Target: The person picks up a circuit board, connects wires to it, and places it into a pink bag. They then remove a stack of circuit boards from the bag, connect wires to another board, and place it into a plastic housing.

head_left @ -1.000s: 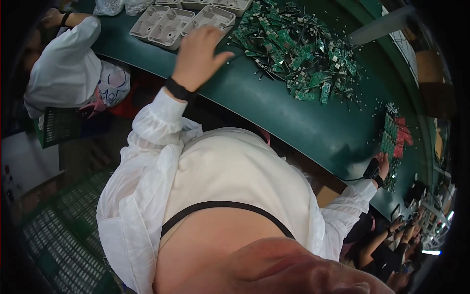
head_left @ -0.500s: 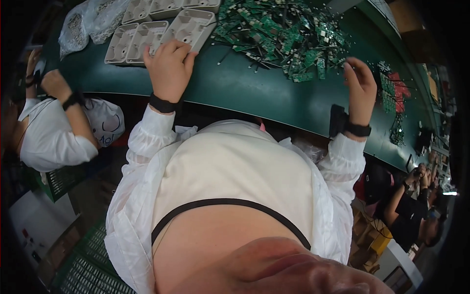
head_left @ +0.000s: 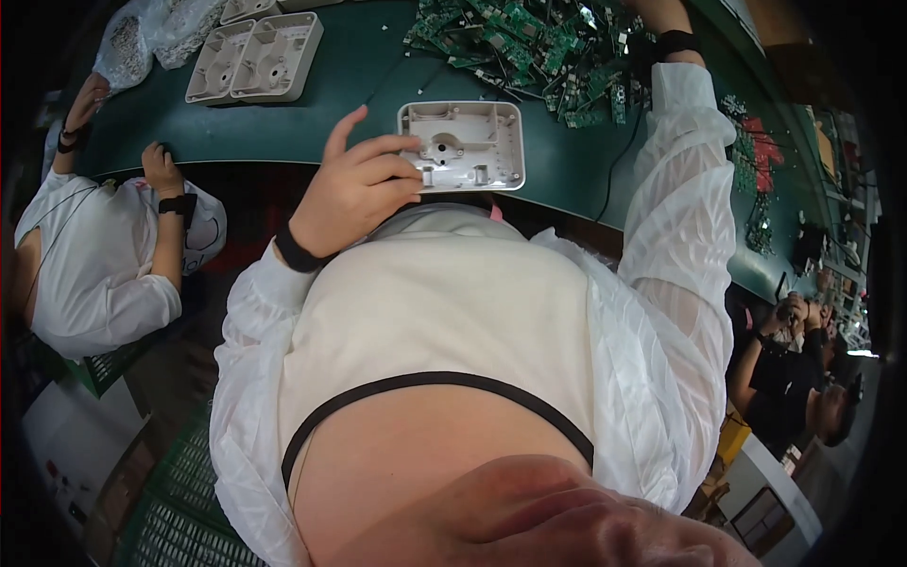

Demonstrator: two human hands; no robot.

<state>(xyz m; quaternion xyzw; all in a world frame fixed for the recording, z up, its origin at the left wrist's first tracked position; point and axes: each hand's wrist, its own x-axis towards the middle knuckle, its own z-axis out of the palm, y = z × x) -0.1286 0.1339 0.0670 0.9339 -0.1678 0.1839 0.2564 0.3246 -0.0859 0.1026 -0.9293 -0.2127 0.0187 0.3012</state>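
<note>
A light grey plastic housing (head_left: pixel 472 170), open side up with ribs and posts inside, lies at the front edge of the green table before me. My left hand (head_left: pixel 354 197) is at its left side, fingers stretched out with the tips at the housing's left wall and the thumb held apart. My right arm reaches far forward past the pile of green circuit boards (head_left: pixel 529 57) with black wires. Only part of my right hand (head_left: pixel 664 16) shows at the top edge; its fingers are out of view.
More grey housings (head_left: pixel 274 61) stand at the back left, beside clear plastic bags (head_left: pixel 123 52) of small parts. A dark wire (head_left: pixel 624 161) runs along the table near my right arm. More boards and a red piece (head_left: pixel 761 151) lie at right. People sit on both sides.
One housing has come from the group at left to the table's front edge, with my left hand beside it. My right hand has moved far forward, mostly out of view.
</note>
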